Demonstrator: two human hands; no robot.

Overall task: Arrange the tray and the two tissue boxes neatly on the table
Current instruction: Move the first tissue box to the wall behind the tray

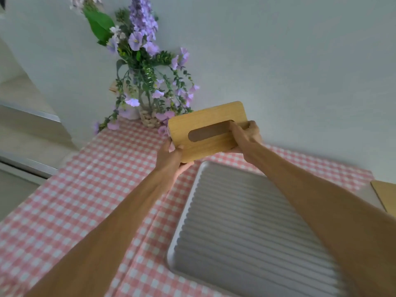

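A wooden tissue box (203, 123) with an oval slot in its lid is held tilted above the table's far side, just beyond the tray. My left hand (171, 158) grips its near left corner. My right hand (246, 136) grips its right end, with a thumb in the slot. The grey ribbed tray (231, 221) lies flat on the pink checked tablecloth (96, 179) under my forearms. A corner of a second wooden tissue box (384, 195) shows at the right edge, mostly cut off by the frame.
A glass vase of purple flowers (147, 93) stands at the far left of the table against the white wall (300, 71), close to the held box. The table's left edge runs diagonally; beyond it lie a floor and a metal rail (30, 114).
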